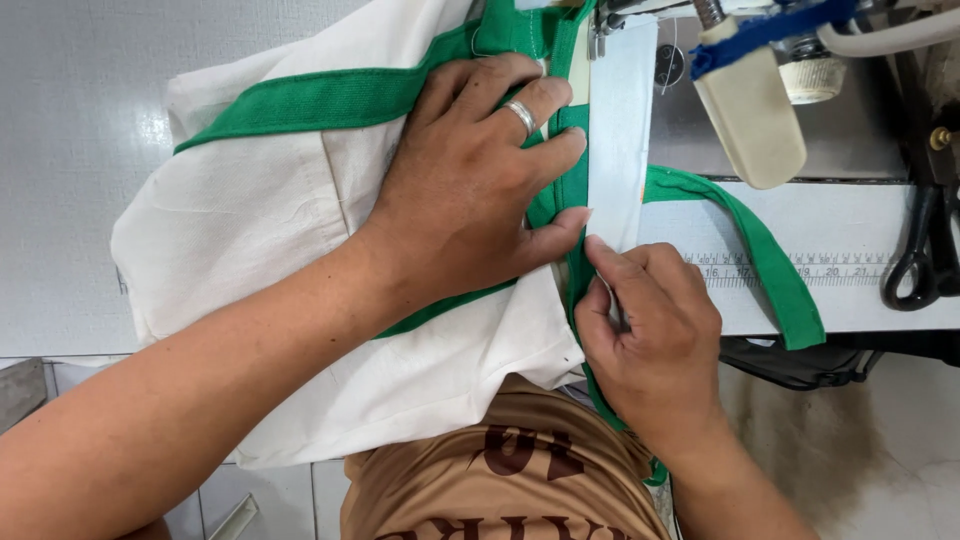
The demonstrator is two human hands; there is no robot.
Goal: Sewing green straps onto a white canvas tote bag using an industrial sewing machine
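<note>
Forearms come in low, and the left hand [470, 190] lies flat, fingers spread, pressing the white cloth bag [270, 250] and its green binding tape [560, 200] against the sewing machine bed [860, 215] at its near edge. Right hand [655, 345] pinches the tape just below, thumb and fingertips together on it. Risk: fingers sit close to the presser foot [600, 30], so a slip could catch them. The loose green tail [770, 260] draped over the ruler strip [800, 270] may drag and skew the seam.
</note>
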